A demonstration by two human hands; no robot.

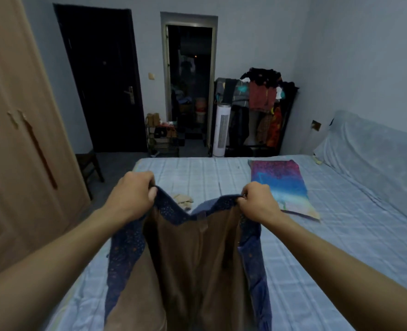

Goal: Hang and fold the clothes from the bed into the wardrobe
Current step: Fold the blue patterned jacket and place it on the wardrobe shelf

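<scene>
I hold up a garment [192, 259] over the bed [341, 247]; it is brown on the inside with a dark blue dotted outer fabric along its edges. My left hand [132, 195] grips its upper left corner and my right hand [257, 201] grips its upper right corner, so the cloth hangs down between my arms. A small beige cloth item [182, 200] lies on the sheet just beyond the garment. The wardrobe [18, 151], with tan wooden doors that are closed, stands at the left.
A colourful pillow [281, 185] lies on the bed to the right of my hands. A wooden chair [89, 167] stands by the wardrobe. Beyond the bed are a dark door [102, 87], an open doorway [189, 87], a white tower fan [221, 130] and a loaded clothes rack [259, 111].
</scene>
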